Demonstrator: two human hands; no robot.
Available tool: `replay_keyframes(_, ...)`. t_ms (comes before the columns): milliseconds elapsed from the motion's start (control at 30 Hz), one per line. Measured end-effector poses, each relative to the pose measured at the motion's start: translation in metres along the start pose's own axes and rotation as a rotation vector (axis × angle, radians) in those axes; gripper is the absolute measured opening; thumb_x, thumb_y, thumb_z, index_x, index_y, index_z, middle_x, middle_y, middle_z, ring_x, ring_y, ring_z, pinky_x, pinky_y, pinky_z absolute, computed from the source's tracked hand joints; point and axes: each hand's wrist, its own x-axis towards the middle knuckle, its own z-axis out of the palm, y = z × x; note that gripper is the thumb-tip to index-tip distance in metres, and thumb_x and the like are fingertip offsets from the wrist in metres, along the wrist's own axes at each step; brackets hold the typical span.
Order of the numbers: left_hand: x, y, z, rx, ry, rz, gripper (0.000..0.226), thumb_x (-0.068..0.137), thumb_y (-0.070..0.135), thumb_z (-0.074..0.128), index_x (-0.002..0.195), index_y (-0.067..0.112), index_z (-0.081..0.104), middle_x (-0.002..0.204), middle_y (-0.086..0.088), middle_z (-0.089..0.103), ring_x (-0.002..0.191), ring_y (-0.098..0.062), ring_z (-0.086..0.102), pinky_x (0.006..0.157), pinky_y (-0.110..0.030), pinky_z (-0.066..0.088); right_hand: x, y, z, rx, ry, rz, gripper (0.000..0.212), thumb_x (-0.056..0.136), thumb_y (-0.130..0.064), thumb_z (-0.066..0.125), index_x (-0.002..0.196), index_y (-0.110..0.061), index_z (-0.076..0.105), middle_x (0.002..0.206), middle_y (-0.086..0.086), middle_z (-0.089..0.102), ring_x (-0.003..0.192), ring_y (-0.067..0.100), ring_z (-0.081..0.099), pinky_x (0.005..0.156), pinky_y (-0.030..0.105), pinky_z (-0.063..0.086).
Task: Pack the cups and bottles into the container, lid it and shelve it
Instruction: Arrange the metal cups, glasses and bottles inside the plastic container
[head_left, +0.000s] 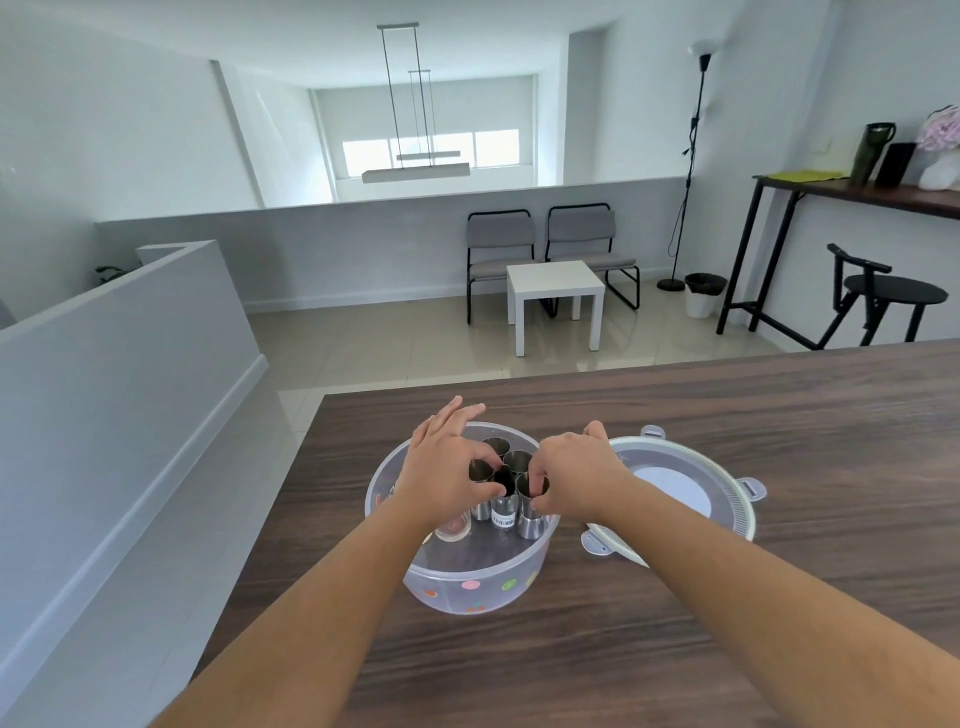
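Observation:
A round translucent container (470, 587) with coloured dots stands on the dark wooden table (727, 519). Inside it several steel cups (530, 525) stand upright in a cluster, one bearing a barcode label (503, 517), and a clear glass (453, 527) sits at the left. My left hand (441, 467) reaches into the container and pinches the rim of a steel cup on the left of the cluster. My right hand (576, 480) grips the rim of a steel cup on the right. The container's lid (727, 499) lies flat on the table just to the right.
The table's left edge (291, 493) runs close to the container, with tiled floor beyond. Farther off stand a white side table (556, 291), two grey chairs (550, 244), a floor lamp (691, 156), a bin (704, 293) and a tall dark shelf table (852, 192) at the right.

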Motion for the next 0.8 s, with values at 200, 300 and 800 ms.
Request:
replay_keyframes(200,0.002,0.003,0.003,0.031,0.002,0.012,0.023,0.07,0.046,0.073,0.091,0.037,0.071,0.154,0.005,0.024,0.144,-0.014,0.002,0.114,-0.039,0.005,-0.001,-0.005,0.003,0.025,-0.014,0.018,0.019,0.079,-0.021,0.06,0.062,-0.028,0.056,0.078,-0.007,0.068,0.071,0.015,0.052,0.087,0.037,0.028)
replay_keyframes(300,0.004,0.002,0.005,0.033,-0.004,0.016,0.024,0.07,0.046,0.073,0.091,0.035,0.071,0.155,0.004,0.024,0.144,-0.015,0.002,0.114,-0.04,0.004,-0.001,-0.006,0.005,0.033,-0.006,0.023,0.022,0.08,-0.02,0.06,0.061,-0.028,0.053,0.072,-0.009,0.061,0.071,0.015,0.05,0.086,0.037,0.028)
replay_keyframes(800,-0.016,-0.022,-0.022,-0.101,0.019,-0.059,0.029,0.079,0.036,0.066,0.108,0.037,0.063,0.146,0.004,0.04,0.14,-0.014,0.025,0.113,-0.043,0.023,-0.005,-0.006,-0.007,0.195,0.122,-0.029,0.018,0.084,-0.038,0.058,0.076,-0.027,0.069,0.064,-0.014,0.047,0.068,0.007,0.045,0.08,0.033,0.026)
